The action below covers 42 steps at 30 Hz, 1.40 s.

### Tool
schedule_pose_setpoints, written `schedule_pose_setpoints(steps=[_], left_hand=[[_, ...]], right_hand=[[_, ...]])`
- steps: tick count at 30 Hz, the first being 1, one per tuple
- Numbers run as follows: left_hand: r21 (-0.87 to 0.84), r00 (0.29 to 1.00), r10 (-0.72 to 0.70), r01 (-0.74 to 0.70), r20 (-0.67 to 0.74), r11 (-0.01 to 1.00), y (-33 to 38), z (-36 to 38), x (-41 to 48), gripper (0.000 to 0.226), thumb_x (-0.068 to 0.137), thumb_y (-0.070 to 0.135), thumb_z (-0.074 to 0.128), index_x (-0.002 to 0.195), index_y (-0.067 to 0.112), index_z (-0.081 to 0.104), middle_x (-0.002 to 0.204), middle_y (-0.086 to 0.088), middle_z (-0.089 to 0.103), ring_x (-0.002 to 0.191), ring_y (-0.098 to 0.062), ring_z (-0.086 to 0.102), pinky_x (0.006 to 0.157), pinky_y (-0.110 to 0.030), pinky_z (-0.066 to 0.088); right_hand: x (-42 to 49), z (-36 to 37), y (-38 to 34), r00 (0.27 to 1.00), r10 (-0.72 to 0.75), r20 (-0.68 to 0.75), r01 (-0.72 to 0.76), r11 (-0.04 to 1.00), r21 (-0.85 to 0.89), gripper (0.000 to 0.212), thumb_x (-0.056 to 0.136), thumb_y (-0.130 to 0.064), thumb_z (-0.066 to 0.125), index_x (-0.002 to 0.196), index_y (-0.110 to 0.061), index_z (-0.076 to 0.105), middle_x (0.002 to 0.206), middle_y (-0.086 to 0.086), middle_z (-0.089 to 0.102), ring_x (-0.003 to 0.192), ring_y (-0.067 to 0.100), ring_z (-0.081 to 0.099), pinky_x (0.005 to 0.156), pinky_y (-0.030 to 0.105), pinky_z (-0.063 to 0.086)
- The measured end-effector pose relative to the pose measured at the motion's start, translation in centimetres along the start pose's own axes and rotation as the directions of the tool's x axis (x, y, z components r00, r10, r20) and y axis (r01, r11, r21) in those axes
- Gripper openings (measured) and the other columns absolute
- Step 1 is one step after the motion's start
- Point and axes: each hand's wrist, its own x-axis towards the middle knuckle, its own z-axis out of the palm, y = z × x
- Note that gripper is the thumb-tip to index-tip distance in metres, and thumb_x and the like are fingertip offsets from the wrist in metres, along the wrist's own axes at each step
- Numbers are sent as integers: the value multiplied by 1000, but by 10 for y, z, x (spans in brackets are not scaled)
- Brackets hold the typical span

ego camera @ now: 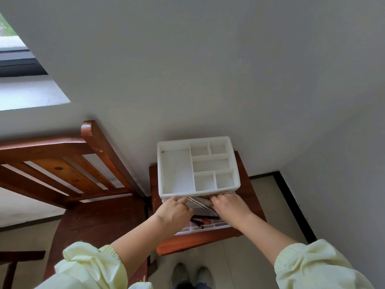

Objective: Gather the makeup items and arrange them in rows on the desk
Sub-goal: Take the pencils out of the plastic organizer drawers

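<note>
A white organizer (179, 170) with bare top compartments stands on a small wooden stand. Its clear front drawer (210, 226) is pulled out toward me. Thin silver makeup sticks (203, 205) lie slanted across the drawer, and black and red pencils (205, 219) lie lower down in it. My left hand (174, 212) reaches into the drawer and pinches the upper end of the silver sticks. The fingers of my right hand (230, 207) curl down into the drawer beside a dark printed packet (205, 196). What they hold is hidden.
The wooden stand (252, 197) sits in a corner against the grey wall. A wooden chair (87, 205) stands close on the left, its backrest leaning toward the wall. My shoes (191, 275) are on the tiled floor below. A window is at the far left.
</note>
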Motion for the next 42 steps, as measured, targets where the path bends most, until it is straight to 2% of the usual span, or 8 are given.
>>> schedule_pose_setpoints(steps=[2,4,9,15,19,25,30,42], left_hand=[[-22,999,-36,36,9,999,-2,-7,-8,30,95,4,39,125,3,47,121,-11,61,117,-29,45,94,-36,36],[-49,996,-80,81,27,995,-6,-14,-17,32,96,2,37,127,3,47,121,-11,59,116,-30,50,95,-38,37],[-67,986,-138,144,88,987,-19,-17,-35,31,94,1,43,123,6,51,120,-9,59,112,-29,56,90,-38,45],[-59,979,-157,166,131,984,-21,-14,-46,31,96,4,42,126,8,51,124,-8,57,116,-26,53,84,-37,47],[-40,970,-184,192,158,981,-20,-16,-53,35,97,6,41,132,8,46,129,-10,53,119,-28,51,87,-38,45],[1,957,-227,231,180,973,-14,-17,-56,35,99,4,37,133,7,44,131,-11,53,120,-29,51,89,-37,43],[14,947,-245,247,207,969,-11,-16,-58,33,100,7,37,133,6,43,130,-12,53,118,-30,53,88,-37,44],[-36,932,-276,292,237,956,-15,-8,-63,36,96,2,44,132,5,42,121,-11,58,108,-30,59,76,-35,44]], right_hand=[[0,2,-4,999,7,-34,-5,998,69,25,100,-26,47,107,-7,62,103,11,70,96,27,68,76,36,51],[-1,2,-7,997,18,-72,-10,994,108,35,103,-36,39,112,-8,59,110,10,68,103,27,64,83,37,49],[0,-2,-23,999,53,-7,-51,990,133,50,99,-51,37,121,-8,53,118,9,62,109,25,58,87,35,47],[12,-18,-45,993,86,83,-88,996,25,62,94,-60,43,116,-3,56,113,13,66,105,28,62,80,35,47],[17,-31,-52,989,38,141,-31,998,-56,57,94,-57,46,111,-4,61,109,11,68,101,27,64,71,32,42],[33,-35,-64,973,67,219,-53,996,-70,35,92,-33,59,119,-12,61,121,9,63,113,27,59,84,33,47],[37,-33,-62,960,62,274,-14,985,-174,36,89,-10,62,125,-10,57,127,9,60,118,28,57,87,37,49],[27,0,-50,942,204,267,-174,976,-131,41,88,-10,59,128,-6,51,120,12,62,108,29,62,85,39,54]])
